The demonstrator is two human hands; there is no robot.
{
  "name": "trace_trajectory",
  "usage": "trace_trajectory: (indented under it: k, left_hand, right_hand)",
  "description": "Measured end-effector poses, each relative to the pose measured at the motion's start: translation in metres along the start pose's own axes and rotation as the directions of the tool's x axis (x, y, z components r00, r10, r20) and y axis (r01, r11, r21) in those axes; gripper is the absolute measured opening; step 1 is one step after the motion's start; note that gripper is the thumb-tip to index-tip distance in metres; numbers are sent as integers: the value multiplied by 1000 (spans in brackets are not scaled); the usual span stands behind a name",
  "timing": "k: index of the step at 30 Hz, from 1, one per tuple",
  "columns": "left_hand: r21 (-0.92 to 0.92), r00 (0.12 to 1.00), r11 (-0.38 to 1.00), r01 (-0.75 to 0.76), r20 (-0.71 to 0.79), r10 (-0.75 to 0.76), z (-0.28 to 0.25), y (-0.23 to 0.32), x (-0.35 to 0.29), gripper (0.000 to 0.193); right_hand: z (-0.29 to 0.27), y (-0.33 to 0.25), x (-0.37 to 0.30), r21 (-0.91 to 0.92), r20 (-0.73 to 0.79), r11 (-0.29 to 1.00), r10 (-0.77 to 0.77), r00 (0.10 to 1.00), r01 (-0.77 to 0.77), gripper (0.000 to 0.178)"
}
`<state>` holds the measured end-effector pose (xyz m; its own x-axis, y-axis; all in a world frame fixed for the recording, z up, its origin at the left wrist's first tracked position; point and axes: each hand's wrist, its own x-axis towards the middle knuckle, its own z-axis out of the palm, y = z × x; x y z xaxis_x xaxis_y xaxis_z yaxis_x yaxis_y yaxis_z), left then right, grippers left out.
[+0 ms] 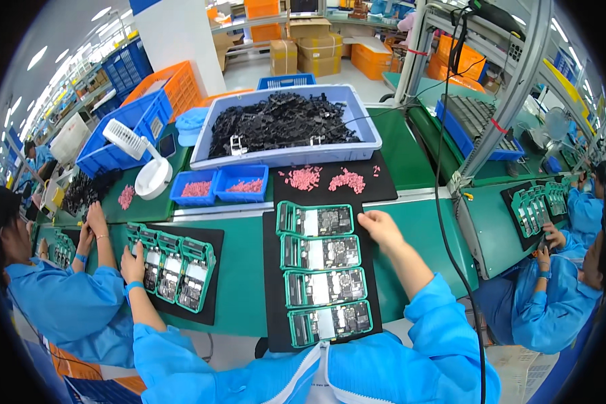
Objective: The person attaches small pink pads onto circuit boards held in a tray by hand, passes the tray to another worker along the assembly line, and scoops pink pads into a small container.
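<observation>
Holds left hand (133,264) at green-framed boards (170,266), right hand (382,230) beside top board (320,221) in column of 4 (326,287). Cannot tell either grip: spread or pinching.

Illumination and optical quality of a head-worn fisheye view

The workplace is brightly and fairly evenly lit, chiefly from above; rows of white ceiling lamps (37,58) are seen at the upper left as burnt-out streaks. Pale highlights are shown on the white fan (153,178) and on silvery areas of the circuit boards (321,252), whereas detail is partly lost in the heap of black parts (283,121). The left hand (133,262) and right hand (382,227) are recorded fairly crisply above the evenly toned tabletop (242,269). Toward the rim, straight edges are bowed and the distant background is softened; the corners are masked in black.
</observation>
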<state>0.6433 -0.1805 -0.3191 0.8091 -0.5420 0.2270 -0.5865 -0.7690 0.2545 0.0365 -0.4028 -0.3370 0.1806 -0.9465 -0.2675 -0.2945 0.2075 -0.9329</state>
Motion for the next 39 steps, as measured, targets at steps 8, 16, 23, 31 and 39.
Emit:
trace_trajectory:
  k: [8, 16, 23, 31, 39]
  left_hand:
    - [-56, 999, 998, 0, 53, 3, 3, 4, 6, 76]
    - [-48, 999, 998, -32, 41, 34, 8, -11, 13, 78]
    - [-36, 997, 999, 16, 71, -13, 0, 25, -25, 83]
    - [-412, 984, 899, 146, 158, -87, -5, 26, -118, 66]
    - [-762, 820, 362, 536, 572, -11, -63, 56, -268, 35]
  right_hand:
    - [10, 47, -20, 537, -257, 806, -124, 958, 248, 14]
    - [-119, 96, -97, 509, -789, 564, 4, 615, 650, 4]
    - [-262, 138, -129, 51, -999, 714, 38, 34, 698, 15]
    - [-295, 152, -134, -201, -973, 976, -188, 133, -88, 49]
    - [-155, 52, -148, -725, -595, 677, -706, 385, 122, 34]
